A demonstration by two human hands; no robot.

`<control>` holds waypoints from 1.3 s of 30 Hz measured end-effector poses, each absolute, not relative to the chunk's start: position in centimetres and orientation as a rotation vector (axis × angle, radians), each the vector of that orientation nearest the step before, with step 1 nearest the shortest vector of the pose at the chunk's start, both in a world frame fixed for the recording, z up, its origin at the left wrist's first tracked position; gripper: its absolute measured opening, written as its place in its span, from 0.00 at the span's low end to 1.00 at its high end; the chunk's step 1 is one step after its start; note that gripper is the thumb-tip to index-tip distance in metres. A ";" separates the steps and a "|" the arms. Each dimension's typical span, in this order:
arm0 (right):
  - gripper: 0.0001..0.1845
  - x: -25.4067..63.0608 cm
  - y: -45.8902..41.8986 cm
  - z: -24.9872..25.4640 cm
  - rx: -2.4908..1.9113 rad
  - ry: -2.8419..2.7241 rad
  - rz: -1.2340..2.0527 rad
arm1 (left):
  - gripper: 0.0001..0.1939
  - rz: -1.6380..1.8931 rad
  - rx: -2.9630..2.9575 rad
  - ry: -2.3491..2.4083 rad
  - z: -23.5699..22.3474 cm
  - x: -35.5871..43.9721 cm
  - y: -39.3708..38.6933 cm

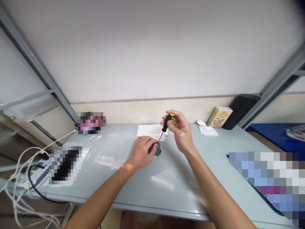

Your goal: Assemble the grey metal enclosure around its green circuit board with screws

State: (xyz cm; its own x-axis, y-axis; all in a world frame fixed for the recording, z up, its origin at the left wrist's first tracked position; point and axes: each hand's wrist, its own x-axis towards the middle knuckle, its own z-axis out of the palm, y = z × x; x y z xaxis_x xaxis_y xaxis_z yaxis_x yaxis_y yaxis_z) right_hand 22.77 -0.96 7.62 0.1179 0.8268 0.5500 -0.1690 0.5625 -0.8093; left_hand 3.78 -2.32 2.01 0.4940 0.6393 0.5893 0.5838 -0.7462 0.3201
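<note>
My right hand [182,132] grips the black and yellow handle of a screwdriver [167,123]. Its thin shaft slants down and left to a small dark grey box-like part [157,149] on the desk. Around the left side of that part, my left hand [143,149] is closed, fingers curled, pressing it against the desktop. Where the screwdriver's tip meets the part is partly covered by my left fingers, so the exact contact cannot be made out. Just behind my hands lies folded white paper [149,130].
The grey desk [114,187] runs to the wall. A yellowish carton [219,117], a black cylinder [241,111] and crumpled tissue [207,130] stand at the back right. White cables [17,203] tangle over the left edge. Blurred items lie on both sides.
</note>
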 end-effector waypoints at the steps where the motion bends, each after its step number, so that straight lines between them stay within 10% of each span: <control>1: 0.18 22.8 -1.0 7.6 -0.639 -1.256 0.851 | 0.09 1.089 2.648 1.089 2.0 3.8 -2.3; 39: 0.21 22.3 -2.1 7.1 -0.675 -1.158 0.738 | 0.09 1.113 2.641 1.088 2.1 3.7 -2.3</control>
